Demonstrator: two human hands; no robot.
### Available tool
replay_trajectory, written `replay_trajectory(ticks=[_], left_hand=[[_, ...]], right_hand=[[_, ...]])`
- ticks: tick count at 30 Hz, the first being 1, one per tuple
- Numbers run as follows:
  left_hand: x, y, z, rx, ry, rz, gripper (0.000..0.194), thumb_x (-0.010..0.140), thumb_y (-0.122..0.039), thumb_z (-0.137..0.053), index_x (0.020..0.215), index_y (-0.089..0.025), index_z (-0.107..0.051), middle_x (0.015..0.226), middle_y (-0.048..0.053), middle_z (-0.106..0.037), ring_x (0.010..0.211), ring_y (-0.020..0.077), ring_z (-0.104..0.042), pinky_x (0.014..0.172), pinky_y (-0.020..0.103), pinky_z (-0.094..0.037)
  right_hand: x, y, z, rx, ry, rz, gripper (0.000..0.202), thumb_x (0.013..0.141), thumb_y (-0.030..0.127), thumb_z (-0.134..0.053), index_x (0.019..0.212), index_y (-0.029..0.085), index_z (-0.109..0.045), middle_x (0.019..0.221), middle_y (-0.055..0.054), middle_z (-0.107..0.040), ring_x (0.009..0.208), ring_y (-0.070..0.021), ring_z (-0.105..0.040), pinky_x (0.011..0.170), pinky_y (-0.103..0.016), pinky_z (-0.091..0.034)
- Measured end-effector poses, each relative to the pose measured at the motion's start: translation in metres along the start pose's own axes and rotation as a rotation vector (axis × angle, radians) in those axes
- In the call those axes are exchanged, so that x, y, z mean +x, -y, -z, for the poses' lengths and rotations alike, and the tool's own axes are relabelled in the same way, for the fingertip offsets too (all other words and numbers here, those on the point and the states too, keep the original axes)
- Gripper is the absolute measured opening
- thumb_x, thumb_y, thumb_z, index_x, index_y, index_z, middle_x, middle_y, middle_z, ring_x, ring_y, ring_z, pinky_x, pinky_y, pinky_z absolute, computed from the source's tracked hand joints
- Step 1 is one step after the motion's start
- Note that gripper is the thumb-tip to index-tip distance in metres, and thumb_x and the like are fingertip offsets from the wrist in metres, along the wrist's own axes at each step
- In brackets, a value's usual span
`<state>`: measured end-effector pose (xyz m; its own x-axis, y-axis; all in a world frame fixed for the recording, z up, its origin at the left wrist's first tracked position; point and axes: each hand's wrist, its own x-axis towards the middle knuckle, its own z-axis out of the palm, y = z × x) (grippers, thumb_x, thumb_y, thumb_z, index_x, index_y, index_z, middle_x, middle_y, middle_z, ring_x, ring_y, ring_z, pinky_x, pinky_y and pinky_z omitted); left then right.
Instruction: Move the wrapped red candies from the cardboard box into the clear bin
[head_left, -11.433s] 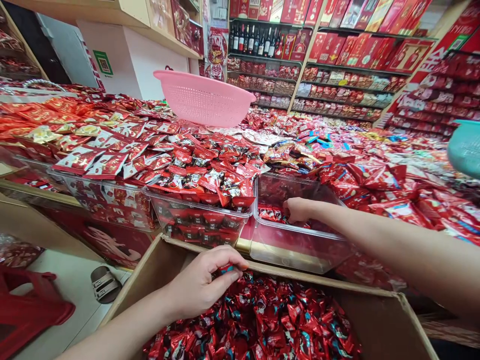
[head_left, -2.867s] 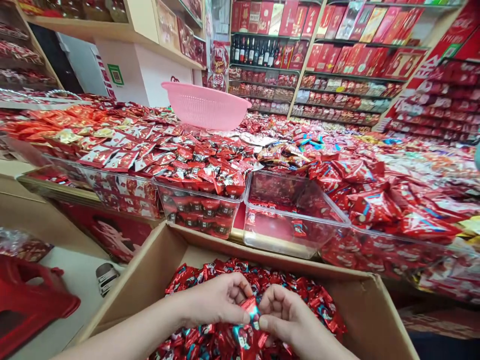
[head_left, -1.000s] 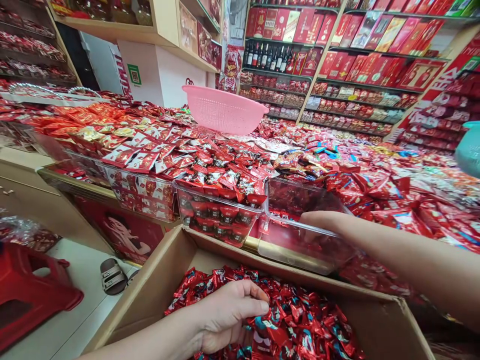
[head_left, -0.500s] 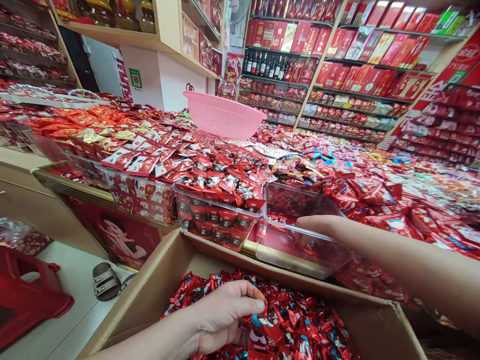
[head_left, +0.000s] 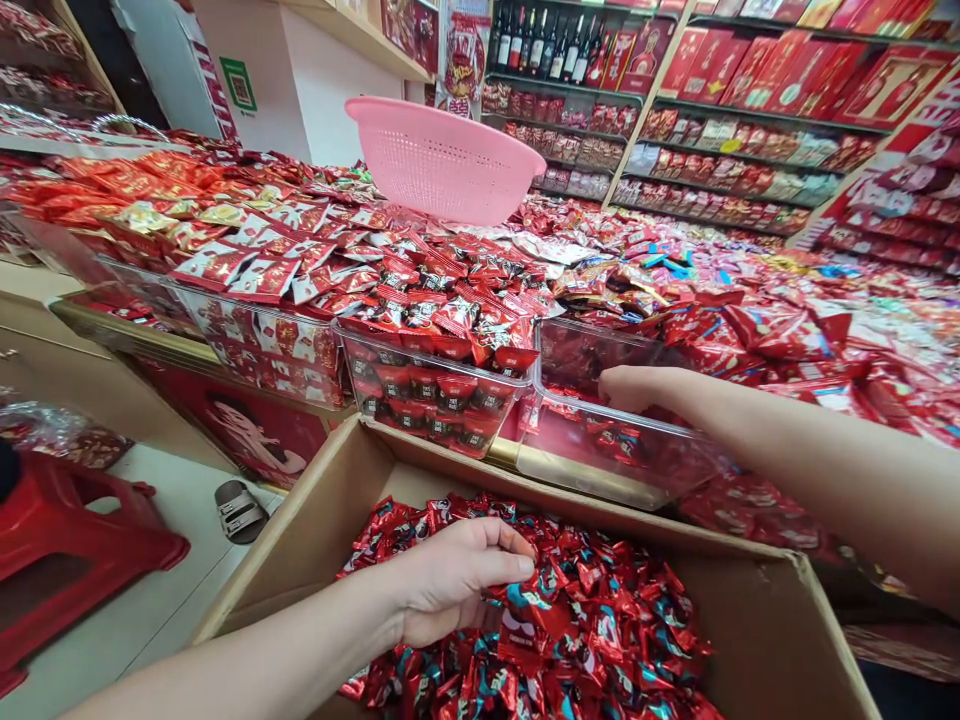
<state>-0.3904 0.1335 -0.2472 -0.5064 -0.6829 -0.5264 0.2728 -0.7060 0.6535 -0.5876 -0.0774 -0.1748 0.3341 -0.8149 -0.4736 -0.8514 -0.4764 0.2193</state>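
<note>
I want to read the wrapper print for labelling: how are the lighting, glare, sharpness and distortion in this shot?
Head view: bright, even shop light with only soft shadows; glare glints on the foil candies in the cardboard box and on the clear bin; left hand and right hand are fairly sharp; far shelves lean and bend toward the edges, their print too small to read.

I see the desk (head_left: pixel 112 325) w/ gold edge trim, packed: clear bins (head_left: pixel 431 400) of red snack packs along its front, loose packs heaped behind, pink basket (head_left: pixel 444 160) atop the heap. Floor (head_left: pixel 142 615): red stool (head_left: pixel 67 540), sandal (head_left: pixel 240 508).
</note>
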Motion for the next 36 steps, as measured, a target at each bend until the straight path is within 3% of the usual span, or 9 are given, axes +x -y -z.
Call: replay_trajectory(ticks=[3,5,8,12,15,19,25,31,36], left_hand=[[0.000,0.001,-0.001,-0.007,0.007,0.003,0.026,0.060,-0.021,-0.072,0.077,-0.015,-0.053,0.067,-0.004,-0.053,0.060,0.0076,-0.049,0.058,0.026,-0.041],[-0.001,0.000,-0.001,-0.015,0.004,0.011,0.025,0.061,-0.021,-0.071,0.077,-0.015,-0.053,0.067,-0.004,-0.053,0.059,0.0076,-0.049,0.057,0.026,-0.041],[-0.003,-0.003,-0.003,-0.027,-0.006,0.032,0.025,0.061,-0.020,-0.072,0.078,-0.015,-0.053,0.068,-0.004,-0.054,0.059,0.0080,-0.049,0.058,0.026,-0.041],[-0.005,-0.009,-0.005,-0.054,-0.030,0.031,0.024,0.062,-0.021,-0.071,0.077,-0.016,-0.053,0.066,-0.005,-0.052,0.058,0.0075,-0.048,0.058,0.026,-0.040],[-0.004,-0.012,-0.003,-0.070,-0.026,0.036,0.023,0.064,-0.021,-0.070,0.077,-0.016,-0.053,0.066,-0.005,-0.052,0.057,0.0071,-0.049,0.057,0.023,-0.037],[0.001,-0.013,0.001,-0.080,-0.007,0.037,0.023,0.064,-0.021,-0.070,0.077,-0.016,-0.053,0.068,-0.004,-0.052,0.057,0.0074,-0.049,0.057,0.024,-0.038],[0.001,-0.020,0.001,-0.100,-0.058,-0.028,0.020,0.068,-0.022,-0.067,0.079,-0.017,-0.051,0.067,-0.004,-0.051,0.057,0.0078,-0.051,0.058,0.025,-0.041],[-0.001,-0.022,0.003,-0.083,-0.062,-0.032,0.019,0.069,-0.021,-0.066,0.079,-0.016,-0.051,0.066,-0.004,-0.052,0.056,0.0078,-0.051,0.056,0.024,-0.040],[-0.002,-0.022,0.002,-0.103,-0.047,-0.094,0.019,0.068,-0.020,-0.067,0.078,-0.016,-0.052,0.067,-0.003,-0.054,0.057,0.0081,-0.051,0.059,0.025,-0.041]], right_hand=[[-0.001,0.004,-0.003,-0.081,0.188,-0.022,0.014,0.074,0.022,-0.062,0.069,0.008,-0.060,0.068,0.002,-0.060,0.067,-0.0143,-0.058,0.062,-0.027,-0.049],[-0.001,0.006,-0.002,-0.099,0.169,-0.019,0.014,0.072,0.020,-0.062,0.079,0.008,-0.063,0.076,-0.003,-0.064,0.072,-0.0166,-0.059,0.063,-0.028,-0.047],[0.002,0.008,0.001,-0.078,0.092,-0.001,0.031,0.066,0.023,-0.064,0.093,0.006,-0.064,0.088,-0.013,-0.065,0.074,-0.0212,-0.059,0.061,-0.028,-0.043],[0.004,0.012,0.000,-0.059,0.025,0.003,0.030,0.066,0.019,-0.061,0.089,0.002,-0.065,0.087,-0.018,-0.065,0.075,-0.0238,-0.059,0.061,-0.027,-0.041],[0.004,0.014,-0.001,-0.029,-0.015,0.026,0.025,0.069,0.019,-0.057,0.088,0.004,-0.065,0.087,-0.017,-0.065,0.076,-0.0215,-0.059,0.061,-0.025,-0.039],[0.004,0.014,-0.002,0.001,-0.012,0.015,0.019,0.063,0.012,-0.061,0.080,0.005,-0.065,0.083,-0.015,-0.065,0.077,-0.0220,-0.058,0.063,-0.025,-0.039],[0.005,0.012,-0.005,0.080,0.130,-0.024,0.011,0.060,0.014,-0.061,0.066,0.006,-0.064,0.054,-0.007,-0.059,0.053,-0.0174,-0.055,0.051,-0.026,-0.040],[0.006,0.010,-0.005,0.158,0.140,0.016,0.008,0.057,0.011,-0.062,0.062,0.006,-0.065,0.049,-0.005,-0.055,0.056,-0.0190,-0.054,0.054,-0.030,-0.040],[0.002,0.010,-0.007,0.327,0.204,0.035,0.003,0.057,0.009,-0.062,0.058,0.007,-0.063,0.049,-0.003,-0.057,0.050,-0.0140,-0.052,0.052,-0.026,-0.039]])
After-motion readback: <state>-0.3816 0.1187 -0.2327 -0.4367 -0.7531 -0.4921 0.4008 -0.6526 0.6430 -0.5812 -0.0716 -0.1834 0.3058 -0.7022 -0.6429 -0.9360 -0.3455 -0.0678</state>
